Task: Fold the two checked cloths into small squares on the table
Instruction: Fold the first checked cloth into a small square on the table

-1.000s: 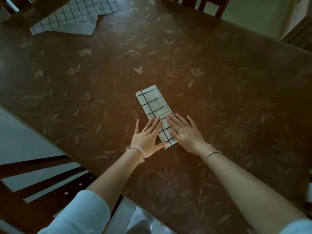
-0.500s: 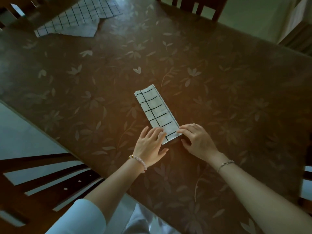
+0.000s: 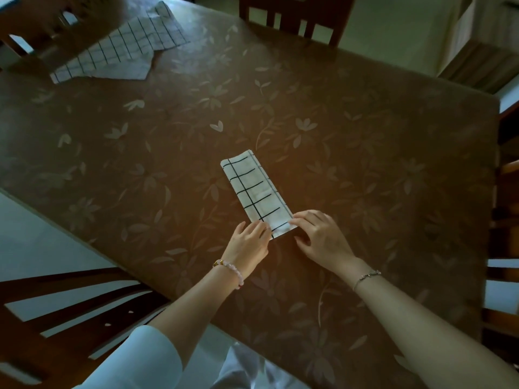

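A white checked cloth [image 3: 257, 192], folded into a long narrow strip, lies in the middle of the brown flowered table [image 3: 365, 153]. My left hand [image 3: 248, 242] pinches the strip's near left corner. My right hand [image 3: 320, 234] pinches its near right corner with curled fingers. The near end of the strip is slightly lifted between both hands. A second checked cloth [image 3: 120, 54] lies loosely spread, partly folded over, at the table's far left corner.
Dark wooden chairs stand around the table: one at the far edge [image 3: 295, 18], one at the near left [image 3: 64, 318], another at the far left [image 3: 31, 32] and one at the right [image 3: 505, 248]. The table's near edge runs diagonally by my body.
Both hands slid from lying flat on the strip's near part back to its near end, where their fingers curled onto the two corners. The view shifted a little.
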Tool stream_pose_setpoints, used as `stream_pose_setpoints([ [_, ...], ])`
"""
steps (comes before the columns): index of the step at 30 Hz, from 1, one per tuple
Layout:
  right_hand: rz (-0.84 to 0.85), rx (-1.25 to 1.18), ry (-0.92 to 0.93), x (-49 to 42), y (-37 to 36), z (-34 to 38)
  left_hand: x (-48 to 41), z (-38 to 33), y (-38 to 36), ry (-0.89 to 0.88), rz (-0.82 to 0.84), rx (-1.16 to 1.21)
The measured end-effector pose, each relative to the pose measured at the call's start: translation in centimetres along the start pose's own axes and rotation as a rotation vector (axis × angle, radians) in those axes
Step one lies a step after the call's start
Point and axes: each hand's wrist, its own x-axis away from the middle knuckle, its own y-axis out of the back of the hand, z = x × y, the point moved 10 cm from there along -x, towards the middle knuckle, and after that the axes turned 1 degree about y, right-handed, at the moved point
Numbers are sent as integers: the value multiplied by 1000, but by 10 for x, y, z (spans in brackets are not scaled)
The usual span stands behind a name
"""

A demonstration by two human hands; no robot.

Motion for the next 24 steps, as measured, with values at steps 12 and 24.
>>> stream_pose_setpoints([
  [12,213,-19,34,108,-12,25,80,-56,-1,-404,56,199],
  [24,-41,-23,8,135,-11,59,94,-51,2,-319,120,145],
])
